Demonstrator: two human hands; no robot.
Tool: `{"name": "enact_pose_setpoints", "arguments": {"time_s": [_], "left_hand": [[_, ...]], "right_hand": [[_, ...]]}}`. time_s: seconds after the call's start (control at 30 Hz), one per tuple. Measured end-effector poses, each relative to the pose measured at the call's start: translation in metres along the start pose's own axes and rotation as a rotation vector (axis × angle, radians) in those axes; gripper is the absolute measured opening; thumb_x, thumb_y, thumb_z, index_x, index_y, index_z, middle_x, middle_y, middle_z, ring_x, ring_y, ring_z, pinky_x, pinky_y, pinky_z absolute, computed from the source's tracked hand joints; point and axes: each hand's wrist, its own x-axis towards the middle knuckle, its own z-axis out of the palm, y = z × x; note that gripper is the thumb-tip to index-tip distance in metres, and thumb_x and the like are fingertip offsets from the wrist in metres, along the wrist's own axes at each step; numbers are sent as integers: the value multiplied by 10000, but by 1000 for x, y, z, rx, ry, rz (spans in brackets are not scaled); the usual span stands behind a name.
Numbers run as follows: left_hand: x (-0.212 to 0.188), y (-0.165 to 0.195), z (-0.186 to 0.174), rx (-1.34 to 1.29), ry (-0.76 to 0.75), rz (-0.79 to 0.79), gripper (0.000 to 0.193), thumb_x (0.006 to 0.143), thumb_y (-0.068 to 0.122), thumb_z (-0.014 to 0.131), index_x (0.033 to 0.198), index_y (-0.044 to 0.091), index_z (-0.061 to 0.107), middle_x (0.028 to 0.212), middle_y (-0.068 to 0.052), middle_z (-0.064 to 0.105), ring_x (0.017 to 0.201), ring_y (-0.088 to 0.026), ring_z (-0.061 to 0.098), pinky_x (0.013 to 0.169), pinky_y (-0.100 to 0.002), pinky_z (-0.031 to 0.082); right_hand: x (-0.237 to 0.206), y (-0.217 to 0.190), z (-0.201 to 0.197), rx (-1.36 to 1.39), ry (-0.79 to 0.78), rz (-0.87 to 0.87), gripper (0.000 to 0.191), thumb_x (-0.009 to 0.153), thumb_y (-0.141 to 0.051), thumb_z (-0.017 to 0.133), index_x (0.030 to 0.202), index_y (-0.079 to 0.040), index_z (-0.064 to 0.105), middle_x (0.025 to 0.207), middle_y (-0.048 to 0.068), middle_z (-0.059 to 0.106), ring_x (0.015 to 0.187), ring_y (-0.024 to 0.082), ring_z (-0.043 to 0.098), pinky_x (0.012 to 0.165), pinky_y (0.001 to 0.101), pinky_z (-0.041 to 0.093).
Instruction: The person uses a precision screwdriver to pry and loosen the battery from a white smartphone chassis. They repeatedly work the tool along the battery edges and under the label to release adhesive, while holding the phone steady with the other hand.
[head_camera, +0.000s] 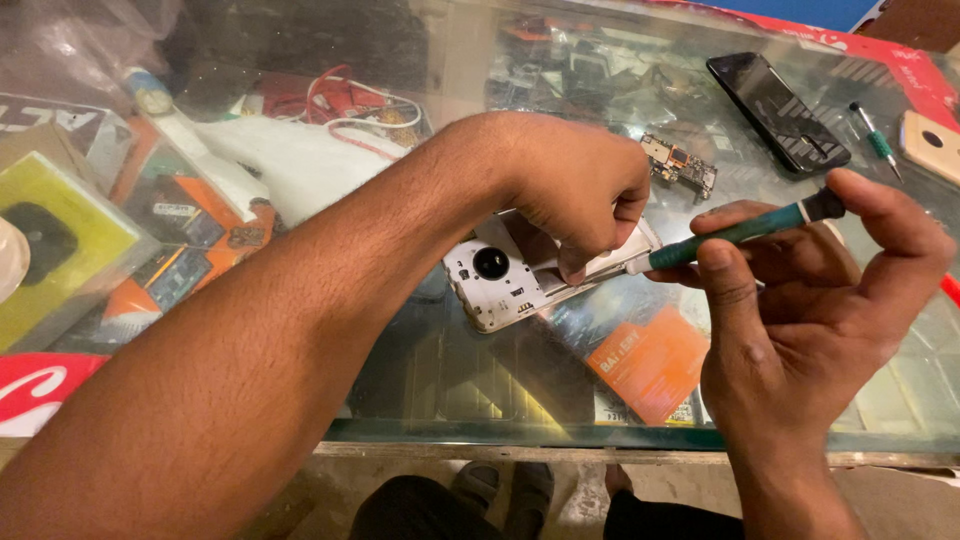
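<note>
Left hand (575, 190) pinching white phone frame (505, 275), right hand (810, 280) gripping green screwdriver (740, 232), orange rectangular package (645, 360) under glass

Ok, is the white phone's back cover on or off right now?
Off. The white phone lies with its inner frame, screw holes and round camera module bare, left hand pinning it, screwdriver at its edge.
</note>
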Motion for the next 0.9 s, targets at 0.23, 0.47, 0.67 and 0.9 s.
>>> {"name": "enact_pose_setpoints", "arguments": {"time_s": [0.23,0.47,0.67,0.9], "left_hand": [[-2,0,-1,-38,-5,-19,268,655,88,820,890,71,694,818,-78,784,719,-186,788,586,-393,610],[-1,-1,-1,-21,-6,28,203,677,62,814,845,78,702,797,-95,791,675,-170,776,544,-365,586],[0,-1,-2,-91,-54,-6,204,656,28,833,811,50,704,774,-83,778,664,-180,772,548,-378,592],[0,-3,-3,-78,-49,23,262,649,47,860,865,69,713,775,-80,772,684,-182,761,565,-381,583]], "right_hand": [[7,-5,4,-187,12,-61,522,1157,52,652,1472,-101,265,1175,200,660,969,195,692,841,289,639],[18,-18,10,-15,-130,-107,585,1119,116,623,1466,-113,213,1302,208,571,1155,265,719,1010,348,669],[35,-17,11,-31,-197,-157,663,1081,133,692,1466,-117,214,1251,202,580,1103,282,731,977,348,678],[40,-8,9,-10,-252,-169,759,1030,133,725,1504,-131,193,1257,185,594,1081,273,698,941,367,674]]}}
